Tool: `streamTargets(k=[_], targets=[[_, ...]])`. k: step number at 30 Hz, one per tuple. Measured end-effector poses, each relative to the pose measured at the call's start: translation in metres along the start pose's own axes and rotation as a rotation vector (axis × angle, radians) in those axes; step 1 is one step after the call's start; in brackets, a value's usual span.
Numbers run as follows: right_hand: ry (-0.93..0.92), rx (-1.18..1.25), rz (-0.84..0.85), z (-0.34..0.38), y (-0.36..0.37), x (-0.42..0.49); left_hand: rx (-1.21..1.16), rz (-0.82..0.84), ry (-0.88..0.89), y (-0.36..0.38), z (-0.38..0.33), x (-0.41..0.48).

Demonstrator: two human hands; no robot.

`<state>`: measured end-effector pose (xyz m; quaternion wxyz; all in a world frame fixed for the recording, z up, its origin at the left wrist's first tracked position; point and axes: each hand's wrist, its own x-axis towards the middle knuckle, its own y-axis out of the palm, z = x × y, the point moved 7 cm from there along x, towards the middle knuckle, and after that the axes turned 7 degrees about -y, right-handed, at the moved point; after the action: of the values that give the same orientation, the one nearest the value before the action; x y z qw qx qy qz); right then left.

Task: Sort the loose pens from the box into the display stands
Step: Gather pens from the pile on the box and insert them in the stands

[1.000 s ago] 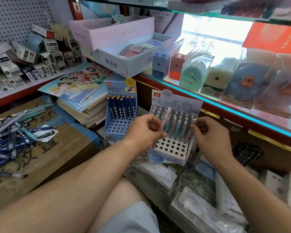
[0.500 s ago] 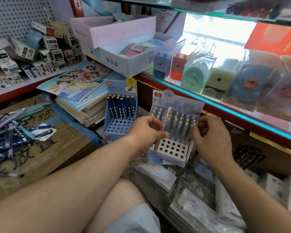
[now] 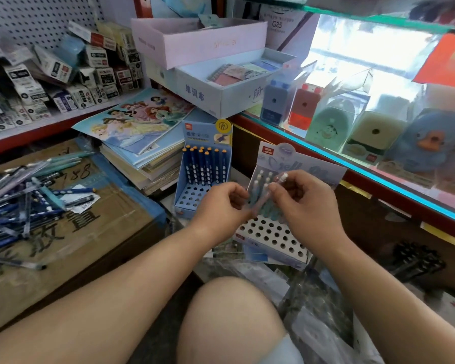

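From the head camera, you hold one pale pink pen [image 3: 260, 206] in both hands just in front of the white display stand [image 3: 268, 235]. Its long axis is tilted, with the capped tip pointing up and to the right and the lower end pointing down and to the left. Your right hand [image 3: 307, 206] pinches the upper part near the cap while the curled fingers of your left hand [image 3: 221, 206] grip the lower end. The blue display stand [image 3: 202, 177] stands just left of the white one, and the loose pens [image 3: 24, 195] lie heaped on the cardboard box [image 3: 90, 232] far left.
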<state>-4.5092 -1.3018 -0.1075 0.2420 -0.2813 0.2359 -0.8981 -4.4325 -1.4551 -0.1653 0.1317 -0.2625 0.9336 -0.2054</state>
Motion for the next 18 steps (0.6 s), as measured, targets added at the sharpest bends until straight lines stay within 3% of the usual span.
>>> streamTargets(k=[7,18], targets=[[-0.034,-0.238,0.021,-0.010,0.024,0.013,0.217,-0.027,-0.083,0.010,0.053,0.006],[-0.097,-0.351,0.021,-0.006,0.036,0.013,0.114,0.045,-0.069,0.028,0.071,0.008]])
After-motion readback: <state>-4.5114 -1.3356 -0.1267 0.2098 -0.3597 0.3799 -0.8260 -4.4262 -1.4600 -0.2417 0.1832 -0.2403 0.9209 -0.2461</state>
